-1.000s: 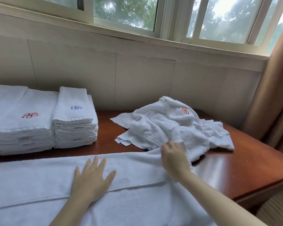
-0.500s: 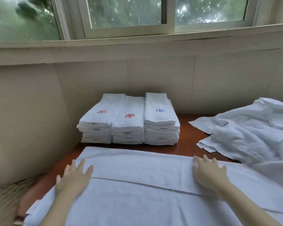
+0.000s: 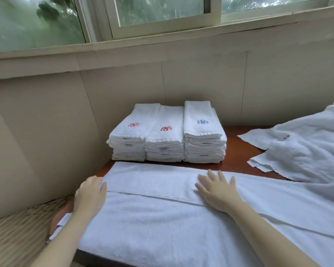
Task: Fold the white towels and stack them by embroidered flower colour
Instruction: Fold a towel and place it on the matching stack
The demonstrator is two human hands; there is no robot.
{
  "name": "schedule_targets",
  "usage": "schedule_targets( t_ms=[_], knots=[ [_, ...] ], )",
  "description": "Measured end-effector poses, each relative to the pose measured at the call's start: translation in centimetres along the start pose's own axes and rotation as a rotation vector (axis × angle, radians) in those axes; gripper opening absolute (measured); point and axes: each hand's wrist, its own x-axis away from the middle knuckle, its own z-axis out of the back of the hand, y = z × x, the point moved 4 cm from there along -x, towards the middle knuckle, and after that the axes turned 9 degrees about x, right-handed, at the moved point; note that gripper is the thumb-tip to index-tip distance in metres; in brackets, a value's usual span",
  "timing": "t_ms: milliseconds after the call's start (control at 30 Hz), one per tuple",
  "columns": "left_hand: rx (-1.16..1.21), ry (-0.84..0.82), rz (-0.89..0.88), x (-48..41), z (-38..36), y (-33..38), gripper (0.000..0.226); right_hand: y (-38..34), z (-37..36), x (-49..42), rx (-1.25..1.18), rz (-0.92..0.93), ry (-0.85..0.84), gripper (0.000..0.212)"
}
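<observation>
Towel [image 3: 172, 218], white, one: is lying lengthwise along the near side of the worktop [image 3: 233, 151], doubled over so that a hemmed edge is running left to right along its middle. Its right end is passing out of view.

Left hand [image 3: 90, 193]: is gripping the left end of the towel, with the thumb lying on top and the fingers curling over the end edge, out of sight.

Right hand [image 3: 218, 191]: is resting flat on the towel near its middle. The fingers are straight and spread, pointing toward the far side, and the palm is sitting over the hemmed edge.

Folded towels, three piles: are standing side by side and touching at the far side of the worktop against the wall [image 3: 201, 83], just beyond the towel.
- Left stack [image 3: 127, 145]: is showing a red flower [image 3: 133, 124] on top.
- Middle stack [image 3: 164, 149]: is showing a red flower on top as well.
- Right stack [image 3: 202, 145]: is showing a blue flower [image 3: 202, 121] on top and is standing slightly taller than the other two.

Heap of towels [image 3: 307, 147], unfolded: is lying rumpled at the far right, apart from the stacks, with bare wood showing between them. Its near edge is meeting the towel.

Window [image 3: 162, 10]: is running above the wall, with green foliage showing through the glass.
</observation>
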Motion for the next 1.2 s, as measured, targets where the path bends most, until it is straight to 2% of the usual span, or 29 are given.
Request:
schedule_targets(
  t_ms=[67, 133, 200, 267, 300, 367, 433, 500, 567, 633, 733, 833, 900, 1000, 1100, 1200],
  knots=[
    [0.011, -0.027, -0.199, 1.7, 1.1, 2.2, 0.046, -1.0, 1.2, 1.8, 0.09, 0.108, 0.181, 0.032],
    [0.037, -0.2, -0.409, 4.8, 1.4, 3.5, 0.061, -3.3, 1.4, 4.3, 0.084, 0.29, 0.26, 0.029],
    [-0.042, -0.281, -0.648, 8.7, 1.5, 3.4, 0.057, -5.9, 1.2, 6.7, 0.015, 0.462, 0.117, 0.046],
    [-0.093, -0.29, -0.837, 12.0, 1.7, 2.7, 0.053, -8.5, 0.9, 9.1, 0.027, 0.592, -0.058, 0.066],
    [-0.096, -0.271, -0.896, 13.1, 1.9, 2.2, 0.05, -9.9, 0.9, 10.2, 0.094, 0.653, -0.05, 0.066],
    [-0.107, -0.207, -0.972, 13.8, 2.7, 1.5, 0.044, -12.7, 1.0, 12.2, 0.223, 0.718, 0.094, 0.046],
    [-0.123, -0.124, -1.003, 13.2, 4.0, 1.1, 0.038, -14.5, 1.8, 13.4, 0.279, 0.668, 0.109, 0.035],
    [-0.156, -0.04, -1.011, 12.4, 5.4, 0.7, 0.032, -14.8, 1.7, 13.6, 0.272, 0.605, 0.196, 0.039],
    [-0.195, 0.008, -0.976, 11.5, 6.4, 0.0, 0.028, -14.1, 2.5, 13.8, 0.246, 0.518, 0.159, 0.047],
    [-0.129, 0.01, -0.883, 9.9, 7.7, -0.9, 0.023, -12.1, 3.5, 13.3, 0.192, 0.408, 0.17, 0.05],
    [0.012, -0.058, -0.553, 5.6, 9.8, -2.8, 0.015, -7.6, 4.6, 11.4, 0.157, 0.216, -0.028, 0.022],
    [0.132, -0.105, -0.357, 0.9, 10.0, -3.1, 0.029, -3.1, 7.3, 8.1, 0.126, 0.058, -0.11, 0.012],
    [0.193, -0.032, -0.296, -2.2, 9.4, -1.7, 0.029, -0.9, 8.8, 5.2, 0.122, -0.03, -0.05, 0.011],
    [0.196, 0.02, -0.167, -6.3, 6.7, 0.6, 0.015, 0.9, 9.4, 0.5, 0.162, -0.104, 0.069, 0.015],
    [0.174, -0.022, 0.026, -8.7, 2.0, 0.9, 0.013, 2.2, 6.6, -2.9, 0.175, -0.129, 0.048, 0.008],
    [0.181, -0.09, 0.178, -9.1, -2.9, 0.2, 0.018, 3.5, 2.7, -4.3, 0.153, -0.119, 0.035, 0.024]
  ],
)
